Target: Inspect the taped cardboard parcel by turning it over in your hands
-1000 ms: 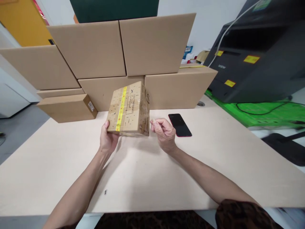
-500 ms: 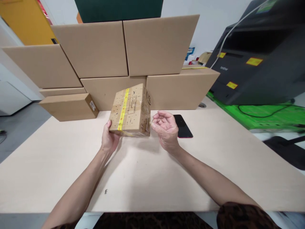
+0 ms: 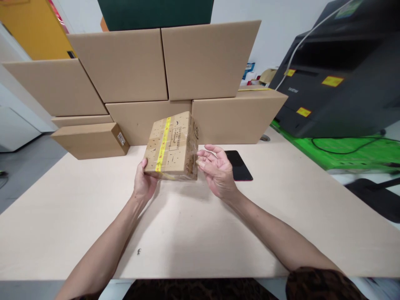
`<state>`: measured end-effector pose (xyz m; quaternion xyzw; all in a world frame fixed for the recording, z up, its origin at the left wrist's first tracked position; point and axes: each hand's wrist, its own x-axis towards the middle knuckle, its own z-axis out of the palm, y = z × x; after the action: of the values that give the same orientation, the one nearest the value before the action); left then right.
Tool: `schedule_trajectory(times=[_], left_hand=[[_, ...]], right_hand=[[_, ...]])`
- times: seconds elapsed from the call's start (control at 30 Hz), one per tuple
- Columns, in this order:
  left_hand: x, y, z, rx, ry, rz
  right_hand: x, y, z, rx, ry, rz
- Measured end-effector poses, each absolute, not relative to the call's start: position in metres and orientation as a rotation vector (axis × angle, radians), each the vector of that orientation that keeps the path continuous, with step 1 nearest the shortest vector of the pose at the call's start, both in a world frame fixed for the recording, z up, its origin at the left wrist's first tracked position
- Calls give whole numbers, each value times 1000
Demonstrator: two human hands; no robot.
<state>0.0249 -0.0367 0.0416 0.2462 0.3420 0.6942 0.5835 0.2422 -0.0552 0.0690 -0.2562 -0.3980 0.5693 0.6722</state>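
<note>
A small cardboard box with yellow printed tape, dark specks and black print is held tilted above the table. My left hand grips its lower left corner, thumb on the front face and the other fingers underneath. Clear tape glints along the box's right side and lower edge. Close by that right side is my right hand, palm turned inward, its fingers loosely curled and apart. Its thumb and fingertips are at the box's side; whether they touch it I cannot tell. Behind this hand lies a black phone-like device with a red edge.
Large cardboard boxes are stacked along the back of the pale table. A flat brown box with a label sits at the back left. To the right, a dark Brother printer stands over a green surface.
My right hand has turned slightly, bringing its fingertips nearer the box's right side. The box has shifted a little to the right in my left hand.
</note>
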Motion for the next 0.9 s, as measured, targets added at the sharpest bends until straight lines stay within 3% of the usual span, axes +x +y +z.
schedule_trajectory(times=[0.23,0.47,0.73,0.9], left_hand=[[27,-38,46,566,824,1630],[29,-39,45,636,838,1623],[36,-45,42,973,808,1669],[35,-50,36,1113,760,1553]], right_hand=[[240,-55,64,-547,-955,1269],[244,-56,53,-805,-1118,1073],[244,-53,62,-926,-914,1558],[250,-43,64,-922,-896,1568]])
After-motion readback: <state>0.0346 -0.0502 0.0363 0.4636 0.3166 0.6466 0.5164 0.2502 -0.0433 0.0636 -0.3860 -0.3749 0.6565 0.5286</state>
